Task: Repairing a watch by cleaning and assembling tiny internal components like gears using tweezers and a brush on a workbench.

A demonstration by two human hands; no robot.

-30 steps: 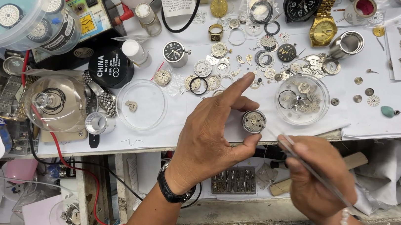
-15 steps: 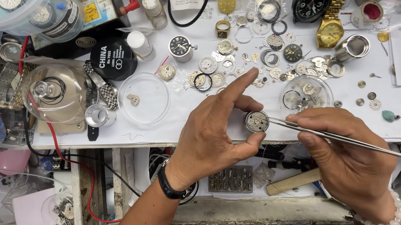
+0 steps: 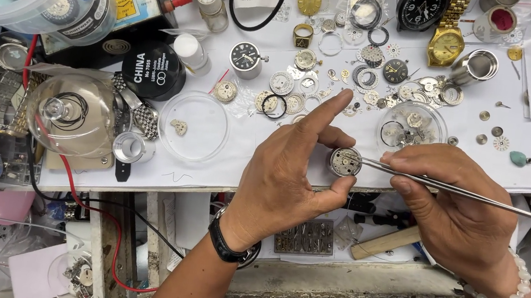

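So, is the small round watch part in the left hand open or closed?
Open: the watch part shows bare gears, and the tweezers touch inside it.

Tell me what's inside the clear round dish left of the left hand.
The clear round dish holds one small pale metal part near its middle; white table paper shows through. Nothing covers it.

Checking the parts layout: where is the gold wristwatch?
Head view, upper right of the bench: the gold wristwatch lies below the black-dialled watch, left of the steel cup.

Right hand (image 3: 459, 212) rose from below the bench edge, turned its tweezers (image 3: 458, 191) leftward, tip brought onto the watch movement (image 3: 345, 162), left hand's (image 3: 293, 171) forefinger lifted straighter.
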